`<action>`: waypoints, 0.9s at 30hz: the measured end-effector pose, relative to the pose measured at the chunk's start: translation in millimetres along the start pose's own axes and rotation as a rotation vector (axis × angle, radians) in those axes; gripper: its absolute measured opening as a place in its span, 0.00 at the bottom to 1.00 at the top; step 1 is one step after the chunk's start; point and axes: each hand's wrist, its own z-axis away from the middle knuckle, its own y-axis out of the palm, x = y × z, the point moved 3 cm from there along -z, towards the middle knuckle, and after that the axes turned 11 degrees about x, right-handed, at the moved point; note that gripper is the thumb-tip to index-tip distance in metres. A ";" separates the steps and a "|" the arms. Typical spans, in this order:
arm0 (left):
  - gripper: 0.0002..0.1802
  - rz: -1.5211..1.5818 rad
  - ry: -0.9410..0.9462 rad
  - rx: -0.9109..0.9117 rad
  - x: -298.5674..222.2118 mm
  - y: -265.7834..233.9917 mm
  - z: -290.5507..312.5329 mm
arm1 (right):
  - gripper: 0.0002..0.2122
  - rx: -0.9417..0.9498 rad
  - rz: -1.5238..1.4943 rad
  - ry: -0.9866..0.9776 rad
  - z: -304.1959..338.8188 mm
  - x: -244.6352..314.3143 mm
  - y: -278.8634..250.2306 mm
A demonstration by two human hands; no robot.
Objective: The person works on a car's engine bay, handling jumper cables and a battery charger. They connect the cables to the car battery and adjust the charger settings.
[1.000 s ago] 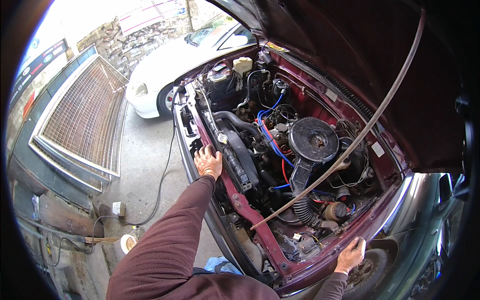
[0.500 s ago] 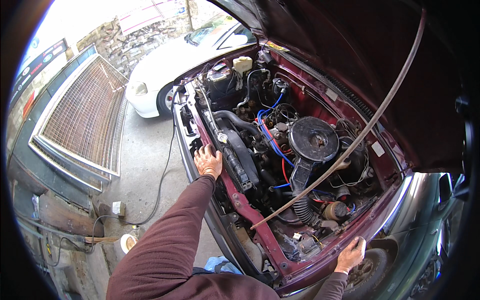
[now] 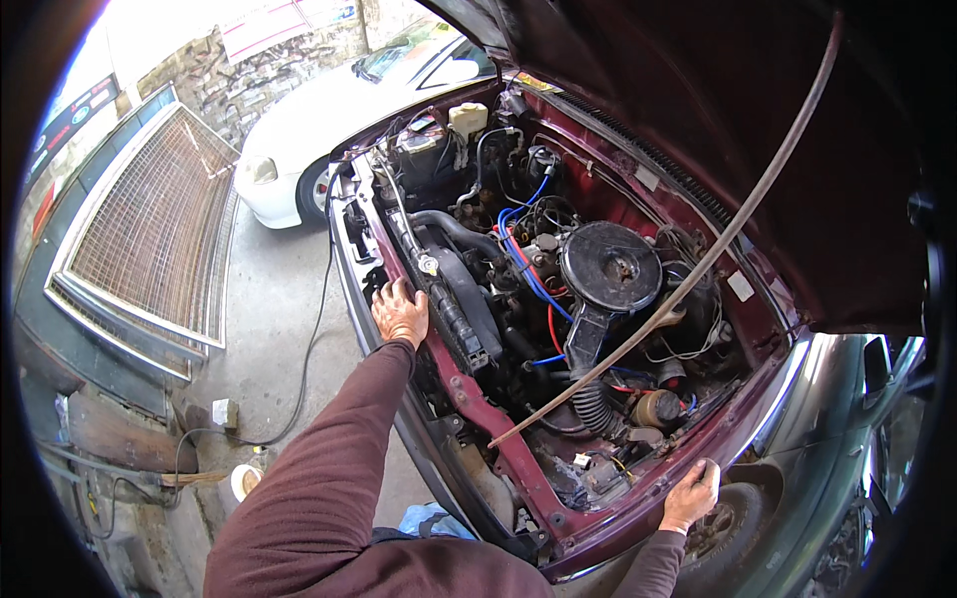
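left fingers (image 3: 400, 290) spread on crossbar (image 3: 457, 387); right fingers (image 3: 707, 474) at fender (image 3: 630, 505), grip unclear; engine bay (image 3: 596, 186) holds air cleaner (image 3: 610, 267)

Maroon car (image 3: 588, 334): hood (image 3: 728, 130) raised, rod (image 3: 743, 212) slanting from front panel (image 3: 513, 455); engine bay (image 3: 610, 202) exposed, round black air cleaner (image 3: 610, 266) inside.

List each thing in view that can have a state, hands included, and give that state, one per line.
Left hand: open, resting on the front panel
Right hand: resting on the fender edge, grip unclear
Hood: raised
Prop rod: slanting up from the front panel
Radiator cap: on
Air cleaner: closed
White car: parked
Mesh panels: leaning
Black cable: lying loose
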 end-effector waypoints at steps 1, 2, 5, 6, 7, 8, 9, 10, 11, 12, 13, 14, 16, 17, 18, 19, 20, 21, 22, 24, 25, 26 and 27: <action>0.32 0.021 -0.003 0.014 -0.5 -2.1 -0.2 | 0.10 -0.002 0.004 0.000 -0.3 0.1 -0.8; 0.32 0.016 -0.003 0.003 1.5 2.3 -2.6 | 0.10 -0.005 0.008 0.000 -0.6 -0.2 -2.5; 0.31 0.008 -0.014 0.005 5.9 1.7 1.3 | 0.09 0.003 0.028 -0.012 -0.5 2.0 0.5; 0.30 0.000 -0.031 0.038 7.8 2.6 -0.3 | 0.09 0.010 0.038 -0.015 -1.2 3.1 0.7; 0.33 -0.013 -0.040 0.099 4.7 -1.3 1.7 | 0.09 0.012 0.049 -0.020 -1.8 3.1 -0.3; 0.36 -0.027 -0.035 0.159 -1.7 -4.6 0.3 | 0.10 0.018 0.076 -0.022 -1.8 1.1 0.2; 0.40 -0.046 -0.040 0.221 -3.8 -11.5 3.1 | 0.10 0.021 0.089 -0.022 -0.3 -3.5 1.1; 0.42 -0.039 -0.025 0.255 0.5 -13.7 0.8 | 0.10 0.015 0.089 -0.027 -1.5 -5.1 4.4; 0.45 -0.033 -0.010 0.290 9.8 -19.3 -2.0 | 0.11 0.010 0.089 -0.031 -2.2 -4.7 7.9; 0.48 0.129 0.011 0.332 19.1 -28.1 -5.7 | 0.12 0.038 0.111 0.004 -2.9 -7.7 9.3; 0.48 0.289 0.078 0.263 24.9 -37.3 1.4 | 0.12 0.039 0.107 -0.002 -1.1 -8.5 8.6; 0.47 0.276 0.124 0.231 37.4 -47.4 14.0 | 0.12 0.040 0.105 -0.006 -0.8 -7.6 8.0; 0.44 0.224 0.250 0.161 59.6 -74.9 51.0 | 0.12 0.068 0.069 0.022 5.9 -13.8 2.5; 0.42 0.289 0.292 0.163 83.9 -83.9 77.6 | 0.11 0.096 -0.026 0.014 12.8 -9.7 -5.1; 0.39 0.273 0.347 0.157 115.6 -80.5 102.3 | 0.11 0.105 -0.120 0.031 27.2 -6.6 -15.6; 0.38 0.255 0.312 0.252 150.5 -76.2 132.7 | 0.11 0.105 -0.209 0.052 47.1 -3.2 -28.4; 0.37 0.224 0.270 0.415 186.5 -79.6 164.3 | 0.11 0.089 -0.217 -0.004 72.6 15.4 -46.7; 0.37 0.071 0.266 0.672 235.2 -78.9 192.3 | 0.11 0.076 -0.215 -0.056 101.3 40.6 -65.9; 0.37 0.070 0.206 0.890 312.2 -62.8 220.8 | 0.11 0.148 -0.218 -0.062 127.3 60.8 -83.1; 0.27 -0.292 0.098 1.358 442.7 -30.0 267.6 | 0.14 0.071 -0.107 -0.174 166.4 102.8 -139.1; 0.37 -0.465 0.237 1.669 498.0 -27.1 273.3 | 0.15 -0.049 -0.005 -0.276 175.9 125.7 -181.4; 0.36 -0.595 0.295 1.842 522.4 -42.7 284.2 | 0.17 -0.286 0.133 -0.382 188.0 150.7 -225.6; 0.34 -0.611 0.329 1.881 542.2 -64.3 290.6 | 0.19 -0.496 0.174 -0.560 182.2 186.0 -257.3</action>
